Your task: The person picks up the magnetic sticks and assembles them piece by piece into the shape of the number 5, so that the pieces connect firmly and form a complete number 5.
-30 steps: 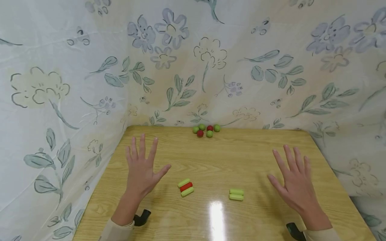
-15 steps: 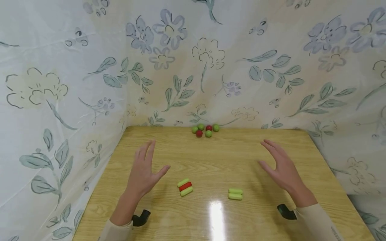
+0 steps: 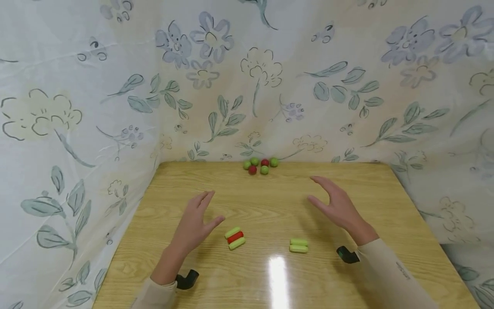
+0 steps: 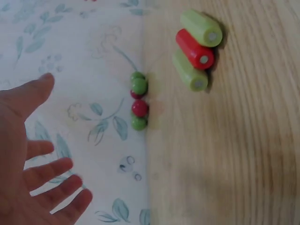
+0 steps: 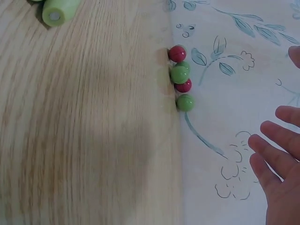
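My left hand hovers over the table with fingers apart and holds nothing. Just right of its thumb lie two yellow-green rods and a red rod, side by side and slanted; the left wrist view shows grey discs on the ends of the red rod and its neighbours. Over the right half, my right hand is also in the air, thumb and fingers spread, gripping nothing. Nearest to it is a pair of yellow-green rods lying parallel, one of them cut off by the edge in the right wrist view.
At the table's far edge sit several green balls and two red balls in a cluster. A floral cloth hangs behind and at both sides of the wooden table. A black device sits at the left wrist.
Both hands have moved inward, the right one further, and turned from raised, spread palms to palms facing each other. The rods and balls have stayed put while the view shifted slightly.
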`<act>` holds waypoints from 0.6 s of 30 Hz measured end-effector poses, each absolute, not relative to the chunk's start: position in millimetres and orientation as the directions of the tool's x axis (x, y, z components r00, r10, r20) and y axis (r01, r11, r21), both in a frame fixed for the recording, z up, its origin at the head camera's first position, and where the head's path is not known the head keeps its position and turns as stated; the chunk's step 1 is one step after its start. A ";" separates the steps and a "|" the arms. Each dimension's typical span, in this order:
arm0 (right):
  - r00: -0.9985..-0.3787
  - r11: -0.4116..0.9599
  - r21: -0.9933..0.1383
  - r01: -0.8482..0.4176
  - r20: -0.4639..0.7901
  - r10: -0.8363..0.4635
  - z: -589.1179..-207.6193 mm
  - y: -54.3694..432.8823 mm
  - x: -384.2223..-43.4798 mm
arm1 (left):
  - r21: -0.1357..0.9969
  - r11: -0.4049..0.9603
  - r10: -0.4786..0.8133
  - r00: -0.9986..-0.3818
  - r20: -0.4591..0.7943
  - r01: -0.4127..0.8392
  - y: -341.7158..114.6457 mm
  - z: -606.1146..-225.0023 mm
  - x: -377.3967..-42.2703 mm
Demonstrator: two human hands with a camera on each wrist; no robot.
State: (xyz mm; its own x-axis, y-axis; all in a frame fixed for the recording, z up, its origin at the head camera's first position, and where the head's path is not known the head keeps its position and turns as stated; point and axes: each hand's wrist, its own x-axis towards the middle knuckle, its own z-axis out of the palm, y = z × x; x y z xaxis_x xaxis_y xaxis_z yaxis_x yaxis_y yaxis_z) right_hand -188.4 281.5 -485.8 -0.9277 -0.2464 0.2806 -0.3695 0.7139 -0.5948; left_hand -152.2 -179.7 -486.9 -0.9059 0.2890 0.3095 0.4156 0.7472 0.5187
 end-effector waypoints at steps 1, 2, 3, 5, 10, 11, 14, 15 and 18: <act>-0.927 0.713 -0.595 -0.371 0.282 -0.247 -486.8 280.2 -189.6 | 0.520 0.748 0.300 -0.909 0.290 0.413 -178.0 -489.4 -152.3; -0.927 0.710 -0.599 -0.372 0.284 -0.246 -488.0 279.1 -190.3 | 0.525 0.744 0.313 -0.910 0.273 0.413 -176.0 -491.7 -152.6; -0.926 0.708 -0.599 -0.374 0.285 -0.247 -489.2 278.3 -190.7 | 0.525 0.744 0.327 -0.911 0.252 0.413 -174.1 -494.2 -153.0; -0.925 0.707 -0.600 -0.375 0.287 -0.247 -491.9 277.1 -190.5 | 0.531 0.738 0.357 -0.909 0.215 0.416 -170.3 -499.2 -153.3; -0.929 0.704 -0.606 -0.369 0.270 -0.254 -495.4 275.7 -188.8 | 0.564 0.718 0.383 -0.908 0.169 0.408 -165.4 -512.1 -151.8; -0.929 0.704 -0.607 -0.368 0.267 -0.256 -495.6 275.4 -188.9 | 0.576 0.710 0.381 -0.909 0.171 0.406 -165.3 -514.4 -151.5; -0.932 0.700 -0.615 -0.362 0.252 -0.261 -496.2 274.7 -189.0 | 0.620 0.677 0.378 -0.911 0.168 0.395 -165.0 -520.6 -150.3; -0.934 0.701 -0.616 -0.358 0.245 -0.261 -497.2 274.6 -189.2 | 0.635 0.666 0.381 -0.910 0.163 0.392 -164.8 -522.8 -150.1; -0.938 0.707 -0.617 -0.346 0.229 -0.260 -499.6 274.4 -189.2 | 0.674 0.631 0.404 -0.904 0.138 0.385 -163.8 -528.3 -149.7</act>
